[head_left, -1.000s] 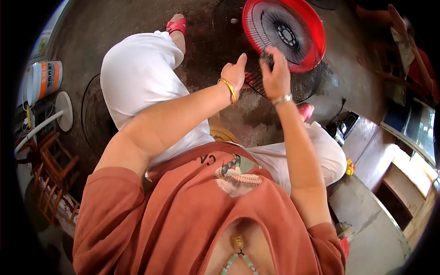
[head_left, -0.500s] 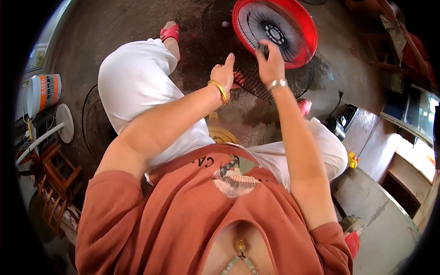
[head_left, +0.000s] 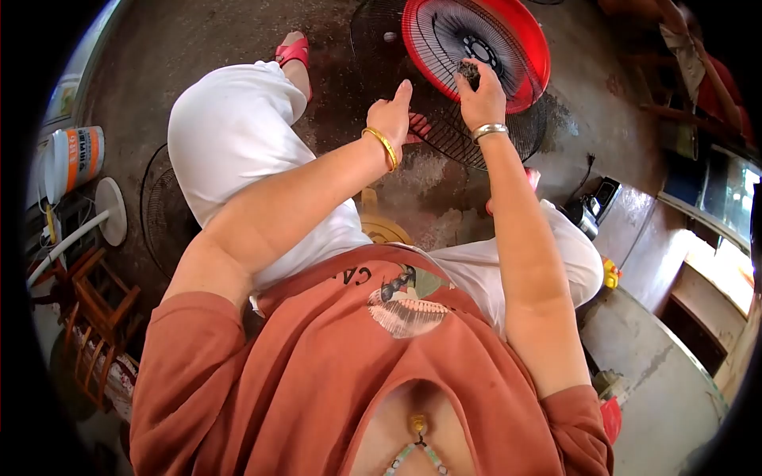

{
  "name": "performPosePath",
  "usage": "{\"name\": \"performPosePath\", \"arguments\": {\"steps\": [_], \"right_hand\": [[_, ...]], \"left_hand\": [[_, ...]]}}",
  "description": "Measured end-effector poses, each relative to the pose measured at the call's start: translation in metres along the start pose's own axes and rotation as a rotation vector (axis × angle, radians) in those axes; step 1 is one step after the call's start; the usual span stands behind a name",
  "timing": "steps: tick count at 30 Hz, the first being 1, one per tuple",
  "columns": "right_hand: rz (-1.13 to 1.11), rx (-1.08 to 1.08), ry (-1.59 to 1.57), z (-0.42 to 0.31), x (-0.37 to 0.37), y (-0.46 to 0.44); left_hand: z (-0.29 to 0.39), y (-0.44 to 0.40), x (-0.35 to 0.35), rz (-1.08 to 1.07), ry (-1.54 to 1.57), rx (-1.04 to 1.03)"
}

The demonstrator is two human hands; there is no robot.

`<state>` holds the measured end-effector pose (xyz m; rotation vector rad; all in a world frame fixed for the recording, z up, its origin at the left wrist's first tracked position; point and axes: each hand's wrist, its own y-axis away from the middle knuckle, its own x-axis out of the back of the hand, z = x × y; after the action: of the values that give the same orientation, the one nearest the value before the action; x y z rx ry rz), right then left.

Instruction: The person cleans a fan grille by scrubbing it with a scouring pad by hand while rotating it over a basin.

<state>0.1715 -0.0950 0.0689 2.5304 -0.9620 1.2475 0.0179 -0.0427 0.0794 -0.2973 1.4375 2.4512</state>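
Observation:
My left hand (head_left: 389,117), with a gold bangle at the wrist, is closed at the near edge of a black wire fan grille (head_left: 452,143), thumb pointing up. Its curled fingers are mostly hidden, but they appear wrapped on the rim. In my right hand (head_left: 484,99), below a silver bracelet, is a dark, crumpled scouring pad (head_left: 469,74), held over the grille wires. Just beyond, a red basin (head_left: 536,59) sits tilted on the floor, with wire rings and a round hub showing inside it. Part of the grille lies in front of the basin.
Another black grille (head_left: 155,210) stands by my left leg. Further left are a white bucket (head_left: 75,161), a round white base with a pole (head_left: 112,213) and a wooden stool (head_left: 107,297). A black-and-silver appliance (head_left: 589,214) lies to the right. Another person (head_left: 718,95) is at upper right.
My right hand has shifted slightly right with the scouring pad, which now shows more plainly. The left hand has moved a little right and tilted; the basin stays put.

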Motion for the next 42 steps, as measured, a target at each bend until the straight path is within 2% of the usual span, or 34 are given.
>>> {"name": "performPosePath", "arguments": {"steps": [4, 7, 13, 17, 18, 19, 21, 23, 28, 31, 33, 34, 35, 37, 42], "right_hand": [[0.048, 0.21, -0.083, -0.04, 0.008, 0.046], [0.054, 0.355, 0.039, -0.058, 0.008, 0.082], [0.115, 0.437, 0.086, -0.042, 0.004, 0.064], [0.175, 0.221, 0.057, -0.037, -0.001, 0.032], [0.192, 0.222, 0.095, -0.031, 0.002, 0.02], [0.145, 0.124, 0.116, -0.026, 0.004, 0.016], [0.129, 0.136, 0.044, -0.025, 0.008, 0.02], [0.112, 0.249, -0.032, -0.038, 0.015, 0.047], [0.099, 0.335, 0.013, -0.04, 0.018, 0.094], [0.114, 0.269, -0.038, -0.034, 0.011, 0.077], [0.117, 0.206, -0.034, -0.019, 0.002, 0.049], [0.156, 0.166, 0.076, -0.005, -0.006, 0.032], [0.055, 0.017, 0.038, 0.001, -0.005, 0.014], [-0.082, -0.142, 0.045, 0.0, 0.001, -0.007], [0.001, 0.125, -0.08, -0.023, 0.017, 0.065]], "left_hand": [[0.013, -0.003, -0.002, -0.038, -0.009, -0.011], [0.009, -0.002, -0.002, -0.04, -0.047, -0.04], [0.007, -0.006, -0.006, -0.067, -0.04, -0.102], [0.007, -0.012, -0.006, -0.129, 0.006, -0.067], [0.005, -0.007, -0.006, -0.121, -0.005, -0.051], [0.004, -0.002, -0.006, -0.115, -0.02, -0.037], [0.007, 0.0, -0.005, -0.118, -0.074, -0.028], [0.011, -0.005, -0.001, -0.156, -0.086, -0.02], [0.008, 0.0, -0.001, -0.1, -0.093, -0.043], [0.001, -0.009, 0.004, -0.137, -0.065, -0.033], [-0.003, -0.011, 0.003, -0.056, -0.081, -0.014], [-0.004, -0.011, 0.003, -0.016, -0.086, -0.007], [-0.006, -0.013, 0.005, -0.018, -0.091, -0.008], [-0.003, -0.016, 0.003, -0.029, -0.096, -0.02], [0.006, -0.014, 0.001, -0.022, -0.049, -0.029]]}}
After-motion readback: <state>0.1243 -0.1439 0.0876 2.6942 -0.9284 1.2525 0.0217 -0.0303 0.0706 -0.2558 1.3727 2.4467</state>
